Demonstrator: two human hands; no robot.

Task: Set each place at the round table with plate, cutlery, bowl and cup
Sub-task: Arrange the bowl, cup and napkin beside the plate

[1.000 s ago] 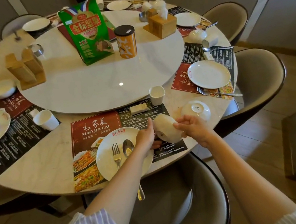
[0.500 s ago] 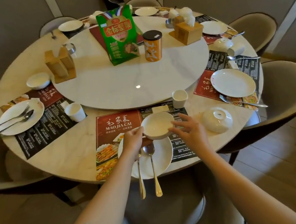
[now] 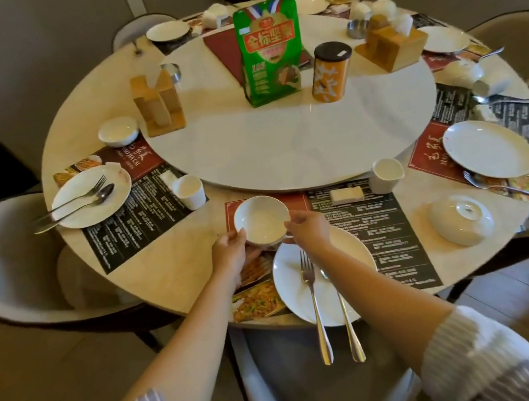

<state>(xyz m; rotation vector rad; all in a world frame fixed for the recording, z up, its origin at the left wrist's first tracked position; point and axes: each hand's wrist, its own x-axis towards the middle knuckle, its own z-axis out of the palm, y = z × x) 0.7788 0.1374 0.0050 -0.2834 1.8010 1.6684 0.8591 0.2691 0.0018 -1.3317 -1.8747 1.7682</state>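
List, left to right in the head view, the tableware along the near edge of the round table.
White plate with fork and spoon at the left place → small white cup → white bowl held in both hands → white plate with fork and spoon nearest the camera → upside-down white bowl → empty white plate.

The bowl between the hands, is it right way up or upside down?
Right way up: the bowl shows its open, empty inside, held by left hand and right hand.

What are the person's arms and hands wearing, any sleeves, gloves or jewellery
Both forearms are bare. The left hand and right hand wear no gloves, and no rings or watch show. Each arm has a rolled-up sleeve of pale fabric with thin blue-violet stripes, bunched near the elbow.
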